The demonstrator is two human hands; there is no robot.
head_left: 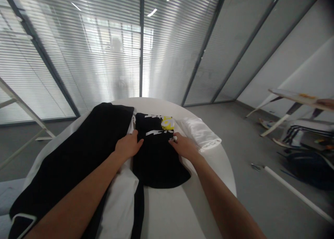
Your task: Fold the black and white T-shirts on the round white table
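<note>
A black T-shirt (159, 164) with a white and yellow print lies partly folded on the round white table (172, 211). At its left edge is my left hand (128, 145), closed on the cloth with the thumb on top. Across from it, my right hand (184, 146) pinches the right edge just below the print. The fingertips under the fabric are hidden. A large black garment (88, 141) with white parts spreads over the table's left side, partly beneath my left forearm. Right of the shirt rests a folded shiny white cloth (202, 132).
Glass partitions with blinds (167, 58) rise behind the table. A pale metal frame (23, 110) stands at the left. On the right are another table (294, 96), a seated person's striped leg (305, 127), a dark bag (310, 169) and a white pole (294, 192) on the floor.
</note>
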